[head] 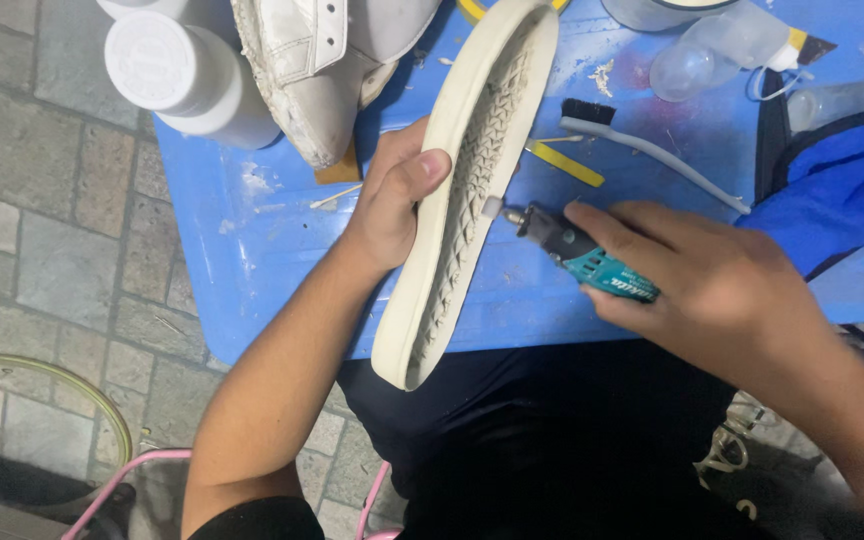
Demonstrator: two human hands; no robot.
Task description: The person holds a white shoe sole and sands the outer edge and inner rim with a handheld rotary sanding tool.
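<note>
My left hand (394, 195) grips the edge of a cream rubber shoe sole (472, 180), held on its side over the blue table (252, 270), tread facing right. My right hand (712, 285) holds a small teal and black rotary tool (577, 250). Its small grinding tip (494, 208) touches the sole's rim near the middle. A white shoe upper (322, 60) lies on the table beyond my left hand.
Two white plastic bottles (182, 80) stand at the table's far left corner. A white brush with black bristles (642, 145), a yellow strip (564, 163), clear squeeze bottles (722, 50) and a blue cloth (832, 190) lie to the right. Pink and yellow hoses (102, 420) run over the stone floor.
</note>
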